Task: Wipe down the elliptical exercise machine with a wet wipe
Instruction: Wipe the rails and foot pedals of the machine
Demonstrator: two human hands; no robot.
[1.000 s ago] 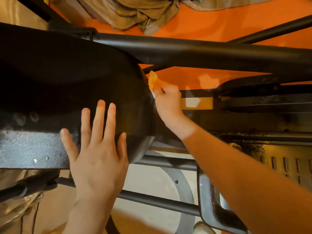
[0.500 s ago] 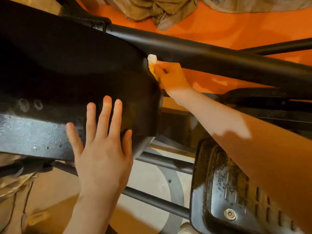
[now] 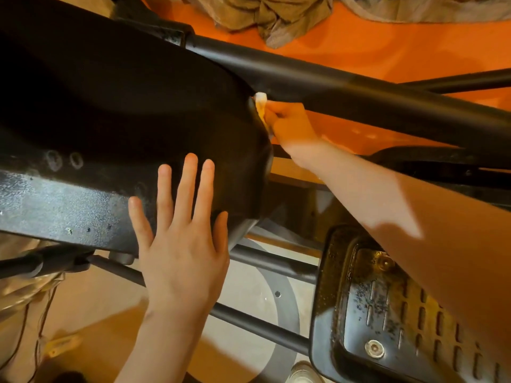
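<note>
1. The black housing (image 3: 116, 111) of the elliptical machine fills the upper left and runs out of view at the left and top edges; its far side is hidden.
2. The wet wipe (image 3: 261, 106) shows only as a small pale wad at the housing's right edge, most of it buried in the right hand (image 3: 290, 125), whose grip is curled tight round it. The fingertips are hidden against the housing.
3. The left hand (image 3: 182, 230) lies flat on the housing's lower part, fingers straight and slightly spread, holding nothing.
4. A thick black bar (image 3: 359, 89) slants away from the housing's top right, just above the right hand.
5. Below and right of the housing a black foot pedal (image 3: 381, 313), speckled and slotted, is partly covered by the right forearm and cut off at the bottom.
6. Thinner tubes (image 3: 257, 324) cross under the housing above a pale floor (image 3: 243, 286).
7. Beyond the bar lies an orange surface (image 3: 387, 45) with crumpled drab cloth (image 3: 271, 17) at the top edge.
</note>
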